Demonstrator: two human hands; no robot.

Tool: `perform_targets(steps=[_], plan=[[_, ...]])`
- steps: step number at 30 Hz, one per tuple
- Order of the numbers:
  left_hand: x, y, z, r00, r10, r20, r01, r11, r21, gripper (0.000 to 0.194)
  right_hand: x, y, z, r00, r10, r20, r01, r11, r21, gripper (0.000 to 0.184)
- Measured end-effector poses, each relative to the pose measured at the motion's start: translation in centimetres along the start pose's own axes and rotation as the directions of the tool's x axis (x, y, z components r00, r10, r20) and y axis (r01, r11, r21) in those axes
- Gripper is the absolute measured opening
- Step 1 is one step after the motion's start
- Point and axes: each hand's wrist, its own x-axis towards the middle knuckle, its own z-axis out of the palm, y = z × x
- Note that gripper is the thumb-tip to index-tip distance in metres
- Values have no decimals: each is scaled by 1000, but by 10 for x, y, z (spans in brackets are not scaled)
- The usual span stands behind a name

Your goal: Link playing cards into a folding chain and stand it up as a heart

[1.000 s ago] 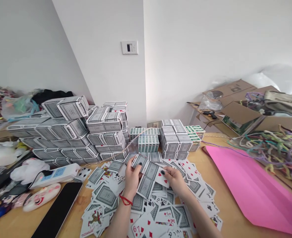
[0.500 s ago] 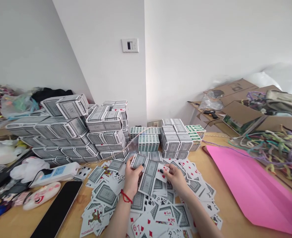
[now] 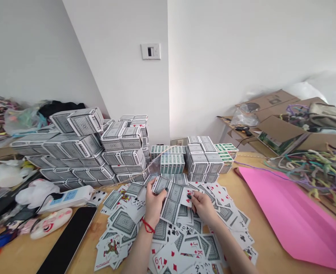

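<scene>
My left hand wears a red string bracelet at the wrist and grips grey-backed playing cards, thumb on top. Touching these are further face-down cards, joined edge to edge. A red-suited card sticks out at their right side, pinched by my right hand; its near corner is covered by the fingers. Beneath both hands spreads a loose pile of cards, some face up, some face down, with a joker at its left edge.
Stacked blocks of folded cards stand at the back left, with more blocks and green ones behind the pile. A black phone lies left, a pink sheet right. A purple cord crosses the table.
My right fingers have shifted on the red-suited card and now cover more of its corner. My left hand keeps its grip. The whole view has moved slightly.
</scene>
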Motion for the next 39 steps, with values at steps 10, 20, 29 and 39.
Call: perform_targets(steps=[10,20,29,39], plan=[[-2,-3,2,997,-41,58,40,999,28,49,1,8,3,999,37,8,-37,999,18,31],[-8,7,7,995,-50,81,47,998,35,54,1,1,5,1000,-8,-3,8,997,79,34],[-8,5,5,984,-85,154,80,996,41,53,-1,3,3,999,29,-32,-25,991,134,42],[-5,1,5,994,-85,74,83,996,24,44,0,7,9,993,37,-110,-18,985,170,44]])
